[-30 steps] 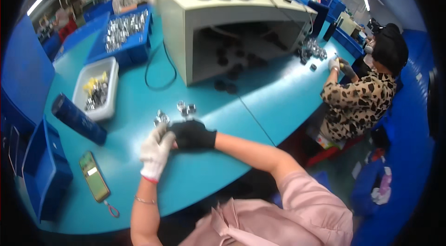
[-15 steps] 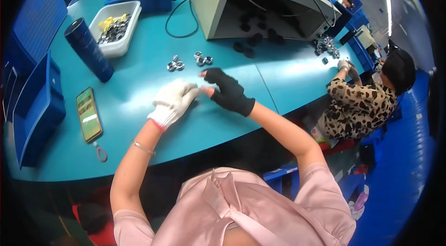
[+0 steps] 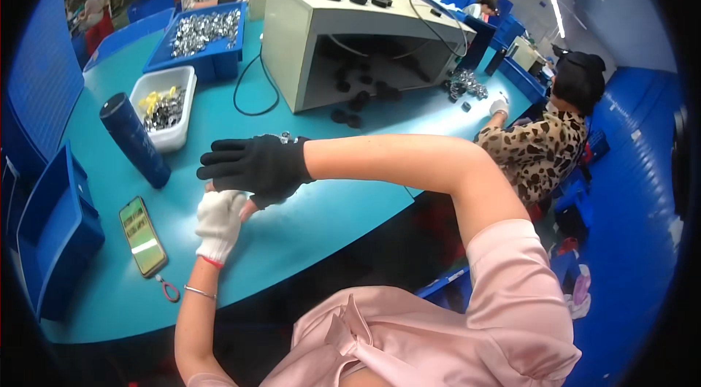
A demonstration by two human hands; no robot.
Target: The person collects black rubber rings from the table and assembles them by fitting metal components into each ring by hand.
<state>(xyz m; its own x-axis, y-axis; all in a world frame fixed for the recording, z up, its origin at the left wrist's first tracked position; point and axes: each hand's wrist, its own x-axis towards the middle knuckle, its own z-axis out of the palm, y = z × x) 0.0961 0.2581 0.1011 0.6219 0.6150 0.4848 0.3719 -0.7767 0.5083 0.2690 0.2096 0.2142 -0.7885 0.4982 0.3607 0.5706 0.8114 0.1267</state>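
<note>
My right hand (image 3: pixel 257 170), in a black fingerless glove, reaches across to the left with its fingers stretched out over my left hand. Its thumb lies against the white glove. My left hand (image 3: pixel 220 220), in a white knitted glove, is under it, and its fingertips are mostly covered. Whether something small lies between the hands cannot be seen. Just behind my right wrist, a few shiny metal parts (image 3: pixel 285 137) on the table show only in part.
On the teal table (image 3: pixel 321 223) stand a dark blue bottle (image 3: pixel 136 142), a white tub (image 3: pixel 172 140) of metal and yellow parts, and a phone (image 3: pixel 143 237). Further back are a blue bin (image 3: pixel 234 58) of metal parts and a beige box-shaped cabinet (image 3: pixel 288 58). A co-worker (image 3: pixel 537 146) sits at right.
My right hand has swung left and now lies over my left hand, its forearm crossing the table. My left hand has shifted left. The view has tilted up, showing more of the background.
</note>
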